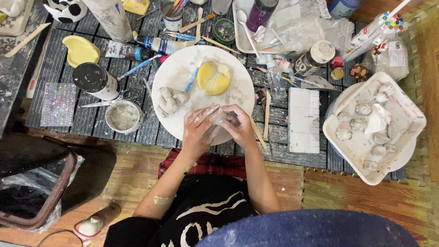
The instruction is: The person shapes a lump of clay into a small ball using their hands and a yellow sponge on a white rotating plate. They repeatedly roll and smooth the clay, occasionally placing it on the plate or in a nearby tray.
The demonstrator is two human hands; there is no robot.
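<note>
Cupping a small clay lump, left hand and right hand pressed together around it, over round board

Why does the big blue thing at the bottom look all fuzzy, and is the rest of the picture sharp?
In the head view, the blue shape sits too near the camera, so it blurs; the round white board, both clay-covered hands, left hand and right hand, look sharp under soft, even light, with only faint shadows and no strong glare.

Both hands, left and right, are dusted with matt grey clay, pressing a small clay lump. The round board looks chalky and smeared. The yellow disc is smooth. The slatted mat is dark ribbed plastic; the tray is clay-stained white plastic.
</note>
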